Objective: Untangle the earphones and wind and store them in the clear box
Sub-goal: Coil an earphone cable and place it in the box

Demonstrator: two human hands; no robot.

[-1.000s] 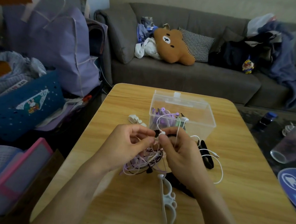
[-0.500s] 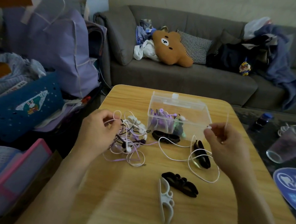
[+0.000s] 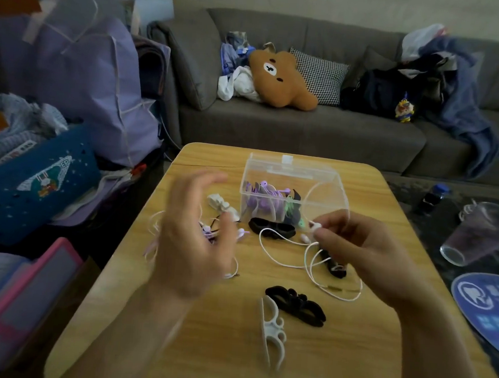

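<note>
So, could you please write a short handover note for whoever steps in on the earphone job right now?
Right hand: pinches an earbud of the white earphones; their cord loops free across the table.
Left hand: blurred, fingers spread, above the tangled earphones; whether it holds a cord cannot be told.
Clear box: open at the table's far side, with purple earphones already wound inside.
Winders: a white winder and a black winder lie empty nearby.
Done: one white set seems separated.
Left: wind and box it, then untangle the rest.

Letters "EP" on the blue bag
</note>
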